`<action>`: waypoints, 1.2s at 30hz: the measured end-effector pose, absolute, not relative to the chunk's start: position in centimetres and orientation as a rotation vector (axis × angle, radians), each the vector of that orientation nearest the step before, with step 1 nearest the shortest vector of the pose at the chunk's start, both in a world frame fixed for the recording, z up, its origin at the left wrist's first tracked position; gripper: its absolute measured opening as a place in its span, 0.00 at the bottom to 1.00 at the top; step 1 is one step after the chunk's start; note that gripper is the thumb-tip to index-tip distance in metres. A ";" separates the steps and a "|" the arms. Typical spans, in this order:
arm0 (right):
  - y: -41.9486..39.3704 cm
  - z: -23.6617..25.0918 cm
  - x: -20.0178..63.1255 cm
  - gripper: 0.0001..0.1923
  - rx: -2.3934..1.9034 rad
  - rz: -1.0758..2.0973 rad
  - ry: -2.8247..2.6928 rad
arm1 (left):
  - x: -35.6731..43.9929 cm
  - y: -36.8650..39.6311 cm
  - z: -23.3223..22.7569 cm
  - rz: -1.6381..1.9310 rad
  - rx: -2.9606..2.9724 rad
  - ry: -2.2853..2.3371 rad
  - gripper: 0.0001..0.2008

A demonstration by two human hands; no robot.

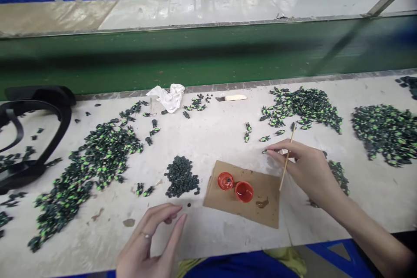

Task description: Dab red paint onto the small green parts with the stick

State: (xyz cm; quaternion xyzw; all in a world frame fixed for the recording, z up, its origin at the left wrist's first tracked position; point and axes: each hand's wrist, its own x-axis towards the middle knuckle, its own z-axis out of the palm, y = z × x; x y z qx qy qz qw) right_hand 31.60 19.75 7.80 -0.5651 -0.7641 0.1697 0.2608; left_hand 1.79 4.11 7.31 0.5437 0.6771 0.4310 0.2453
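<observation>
Landmark: cardboard square, near the bench's front edge.

Our right hand, just right of the card, has its fingers pressed together, pinching a thin wooden stick slanted upward, probably so its tip stays free, plus a small green piece at the fingertips.

Our left hand, left of the card, is loosely spread and holds nothing; a black disc lies just beyond it.

Two red caps sit on the card, likely keeping drips off the bench.

Bare bench lies behind the card.

A thin wooden stick stands tilted, and a small green-black piece lies just left of it.
</observation>
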 end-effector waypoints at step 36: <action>13.7 12.0 31.6 0.10 -1.359 0.820 -1.940 | -0.2 6.4 6.8 0.214 2.236 1.893 0.09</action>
